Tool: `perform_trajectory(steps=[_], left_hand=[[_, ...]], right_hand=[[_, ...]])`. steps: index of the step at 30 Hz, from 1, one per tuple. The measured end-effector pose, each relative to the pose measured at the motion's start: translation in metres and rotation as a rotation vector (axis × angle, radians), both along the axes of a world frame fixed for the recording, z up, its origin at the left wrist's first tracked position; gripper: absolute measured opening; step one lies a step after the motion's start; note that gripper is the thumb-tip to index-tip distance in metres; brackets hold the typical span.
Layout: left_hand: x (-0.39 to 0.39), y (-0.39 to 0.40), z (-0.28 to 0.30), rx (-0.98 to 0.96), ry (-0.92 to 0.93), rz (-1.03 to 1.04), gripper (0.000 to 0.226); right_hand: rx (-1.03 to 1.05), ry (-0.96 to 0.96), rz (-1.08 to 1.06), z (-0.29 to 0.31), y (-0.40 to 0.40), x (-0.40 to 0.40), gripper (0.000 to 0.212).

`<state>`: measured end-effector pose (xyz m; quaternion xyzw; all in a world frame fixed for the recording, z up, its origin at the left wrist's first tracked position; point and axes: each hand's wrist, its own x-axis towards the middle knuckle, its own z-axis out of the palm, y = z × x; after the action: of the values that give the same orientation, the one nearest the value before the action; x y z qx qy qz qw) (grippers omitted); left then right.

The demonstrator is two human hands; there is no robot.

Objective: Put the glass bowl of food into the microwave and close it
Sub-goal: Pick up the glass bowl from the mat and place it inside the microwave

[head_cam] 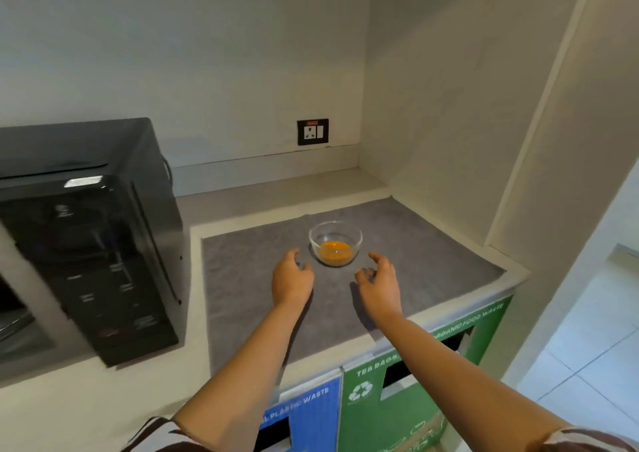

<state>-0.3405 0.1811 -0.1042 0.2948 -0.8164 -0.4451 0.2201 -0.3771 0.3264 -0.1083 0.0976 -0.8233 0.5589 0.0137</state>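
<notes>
Progress so far: pretty much zero, judging by how things lie. Glass bowl (335, 243) with a bit of orange food at the bottom sitting upright on a grey cloth mat (432, 254), nothing touching it yet. Left hand (291, 278) and right hand (379, 280) both open with fingers curled, flanking the bowl on its near side, close but apart from it, empty. Looks like a two-handed scoop-up about to happen. Everything left to do: grab the bowl, carry it over to the black microwave (86, 230) off to the left, set it inside, shut the door. Microwave door seems swung open at the far left edge, though blurry and cropped, so can't say for sure. As for the spot: pale countertop (262, 192) tucked in an alcove with plain light walls, wall socket (312, 132) behind the bowl. Under the counter edge, a blue plastic-waste bin (304, 417) beside a green food-waste bin (397, 413) with a recycling logo. Light tiled floor (587, 365) off to the right.
</notes>
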Motion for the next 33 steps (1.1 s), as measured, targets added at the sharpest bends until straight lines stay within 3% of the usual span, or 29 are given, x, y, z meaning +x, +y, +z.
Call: perform_trajectory(steps=[3, 6, 10, 15, 18, 26, 33], left_hand=[[-0.027, -0.016, -0.010, -0.105, -0.027, -0.014, 0.048], [-0.045, -0.029, -0.026, -0.341, -0.223, -0.086, 0.051], [-0.065, -0.034, -0.038, -0.478, -0.403, -0.127, 0.053], [-0.070, -0.037, -0.049, -0.516, -0.431, -0.145, 0.057], [-0.071, -0.036, -0.052, -0.517, -0.383, -0.113, 0.055], [-0.069, -0.036, -0.053, -0.599, -0.377, -0.115, 0.053], [-0.070, -0.034, -0.050, -0.542, -0.382, -0.127, 0.055]], right_hand=[[0.009, -0.067, -0.027, 0.005, -0.003, -0.039, 0.050], [0.022, -0.137, -0.045, 0.011, -0.014, -0.073, 0.056], [0.066, -0.232, -0.022, 0.011, -0.033, -0.106, 0.056], [0.173, -0.286, 0.022, 0.012, -0.042, -0.134, 0.018], [0.206, -0.301, 0.073, 0.009, -0.044, -0.137, 0.027], [0.244, -0.291, 0.139, 0.016, -0.048, -0.131, 0.027], [0.202, -0.291, 0.121, 0.029, -0.050, -0.116, 0.025]])
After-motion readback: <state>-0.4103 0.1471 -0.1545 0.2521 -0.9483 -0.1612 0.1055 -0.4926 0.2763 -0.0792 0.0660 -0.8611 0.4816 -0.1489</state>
